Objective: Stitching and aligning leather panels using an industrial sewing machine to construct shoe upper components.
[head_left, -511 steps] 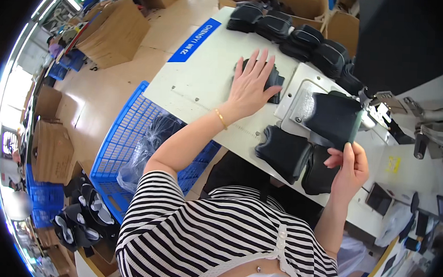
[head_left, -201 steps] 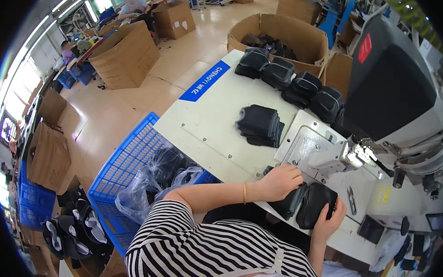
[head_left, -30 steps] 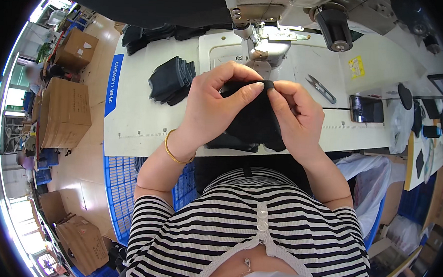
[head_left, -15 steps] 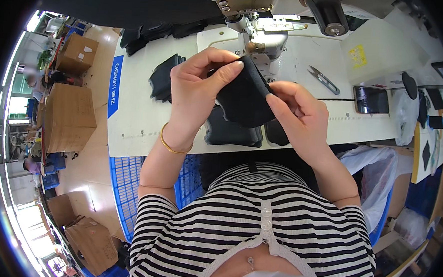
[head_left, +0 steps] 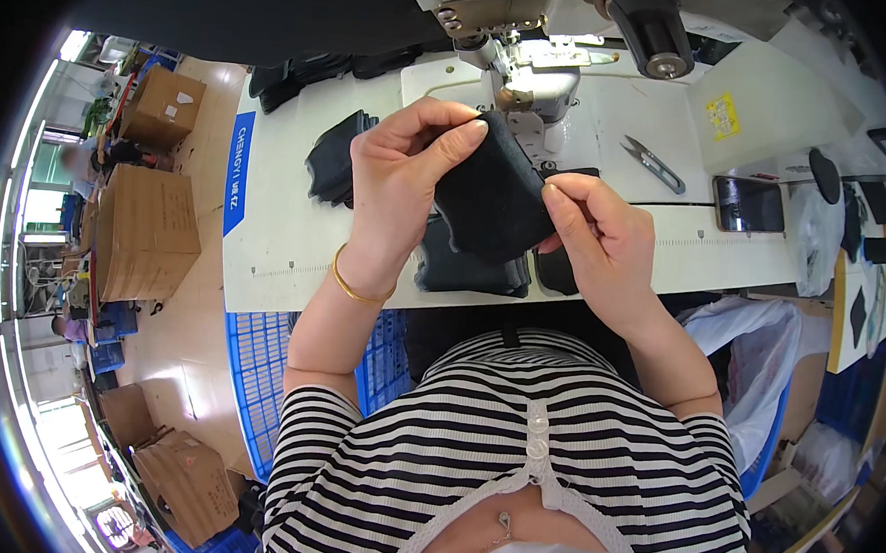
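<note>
Between my hands, a black fabric piece (head_left: 492, 194) is held up above the sewing table (head_left: 353, 282). My left hand (head_left: 419, 155) pinches its upper left corner between thumb and fingers. At its right edge, the thumb and fingertips of my right hand (head_left: 600, 235) close on the cloth. Just beyond the cloth is the sewing machine's metal head (head_left: 538, 86). Below it lies a stack of dark cut pieces (head_left: 473, 273), partly hidden by the held piece. Another dark stack (head_left: 337, 156) sits left of my left hand.
Thread snips (head_left: 654, 165) and a phone (head_left: 749, 205) lie to the right, near a translucent bin (head_left: 772, 114). Blue plastic baskets (head_left: 258, 367) stand under the table's front edge. Cardboard boxes (head_left: 150, 231) are on the floor at left. More black pieces (head_left: 314, 69) lie at the back left.
My right fingers have shifted slightly along the right edge of the black fabric piece and pinch it more tightly. The left hand keeps its hold. The whole view has moved slightly.
</note>
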`<action>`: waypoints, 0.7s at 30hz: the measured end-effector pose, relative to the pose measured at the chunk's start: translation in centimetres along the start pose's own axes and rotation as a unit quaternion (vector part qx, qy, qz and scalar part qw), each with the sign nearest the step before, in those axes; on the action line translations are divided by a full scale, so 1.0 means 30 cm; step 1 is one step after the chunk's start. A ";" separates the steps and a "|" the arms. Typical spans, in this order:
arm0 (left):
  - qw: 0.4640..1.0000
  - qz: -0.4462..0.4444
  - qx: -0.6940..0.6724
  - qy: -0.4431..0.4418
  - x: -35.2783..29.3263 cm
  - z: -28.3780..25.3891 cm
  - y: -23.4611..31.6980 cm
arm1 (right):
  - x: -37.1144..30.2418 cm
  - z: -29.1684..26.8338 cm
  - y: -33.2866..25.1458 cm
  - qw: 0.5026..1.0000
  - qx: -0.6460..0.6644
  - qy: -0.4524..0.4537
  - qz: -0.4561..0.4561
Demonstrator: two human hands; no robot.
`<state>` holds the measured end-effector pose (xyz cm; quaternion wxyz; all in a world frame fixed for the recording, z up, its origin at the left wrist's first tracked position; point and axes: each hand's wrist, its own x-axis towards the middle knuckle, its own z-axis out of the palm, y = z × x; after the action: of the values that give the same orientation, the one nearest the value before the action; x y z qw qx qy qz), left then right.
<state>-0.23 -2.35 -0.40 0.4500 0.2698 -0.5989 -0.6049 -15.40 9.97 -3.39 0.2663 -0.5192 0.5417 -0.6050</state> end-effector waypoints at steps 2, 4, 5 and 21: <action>1.000 -0.002 0.009 -0.001 0.005 0.000 -0.002 | 0.000 0.000 0.001 1.000 -0.001 0.004 -0.005; 1.000 0.001 0.013 -0.003 0.012 -0.001 -0.004 | 0.000 -0.004 -0.003 1.000 0.005 0.000 0.005; 1.000 -0.003 0.024 -0.007 0.016 -0.003 -0.004 | 0.003 -0.005 -0.006 1.000 0.010 -0.004 0.013; 0.986 -0.131 -0.010 -0.102 0.182 -0.047 0.007 | 0.064 0.015 -0.029 0.983 0.142 -0.019 0.118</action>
<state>-1.41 -7.73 0.78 0.3059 0.2779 -0.5952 -0.6891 -15.40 8.34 -1.99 0.4173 -0.4200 0.5030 -0.6297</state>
